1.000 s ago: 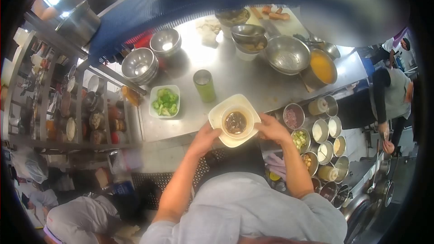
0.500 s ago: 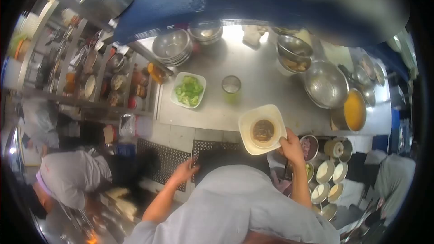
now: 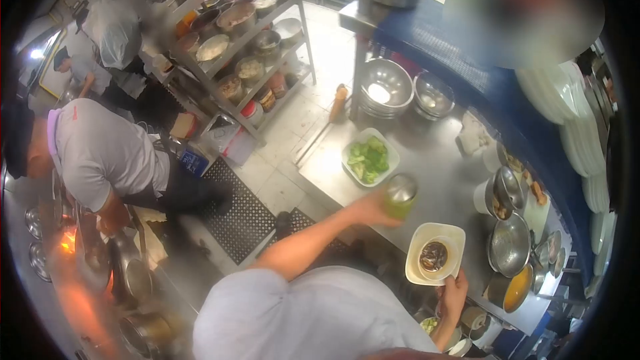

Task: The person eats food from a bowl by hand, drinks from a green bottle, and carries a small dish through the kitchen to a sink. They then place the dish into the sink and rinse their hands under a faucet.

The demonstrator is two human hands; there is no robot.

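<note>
My left hand (image 3: 379, 211) reaches over the counter's front edge, its blurred fingers round the lower side of a green container (image 3: 399, 209) with a shiny round top. Just behind this container, a white square bowl (image 3: 369, 157) holds green vegetable pieces. My right hand (image 3: 454, 292) grips the lower right rim of a cream square dish (image 3: 415, 263). Inside that dish is a round bowl (image 3: 425, 248) with dark brown sauce (image 3: 433, 257).
Stacked metal bowls (image 3: 387, 87) stand at the counter's back left, with more metal bowls (image 3: 510, 245) at right. A shelf rack (image 3: 220, 70) holds food containers. At left a co-worker (image 3: 120, 147) bends near flames (image 3: 69, 239). White plates (image 3: 560, 93) line the right.
The view has turned left. My left hand has moved from above the floor mats to the green container. My right hand still holds the cream dish.
</note>
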